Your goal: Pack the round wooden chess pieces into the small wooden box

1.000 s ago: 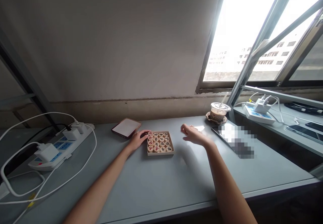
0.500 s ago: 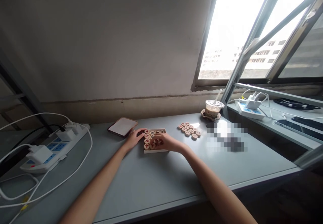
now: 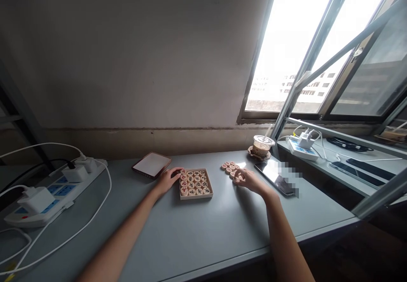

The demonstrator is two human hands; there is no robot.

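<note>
A small square box (image 3: 196,195) filled with several round wooden chess pieces lies on the grey table (image 3: 197,227). My left hand (image 3: 168,179) rests against the box's left side, fingers curved on its edge. A loose cluster of chess pieces (image 3: 229,167) lies to the right of the box. My right hand (image 3: 247,179) sits at that cluster's near edge, fingers curled over a piece; I cannot make out whether it is gripped.
A tablet (image 3: 151,164) lies behind the box. A lidded drink cup (image 3: 261,145) on a coaster stands at the back right, with a phone (image 3: 275,178) beside it. A power strip (image 3: 47,193) with plugs and white cables is at the left. A second desk with another strip (image 3: 302,147) is right.
My right hand went from the air to the box half a second ago, then moved right to the loose pieces. The left hand stayed on the box. The view shifted.
</note>
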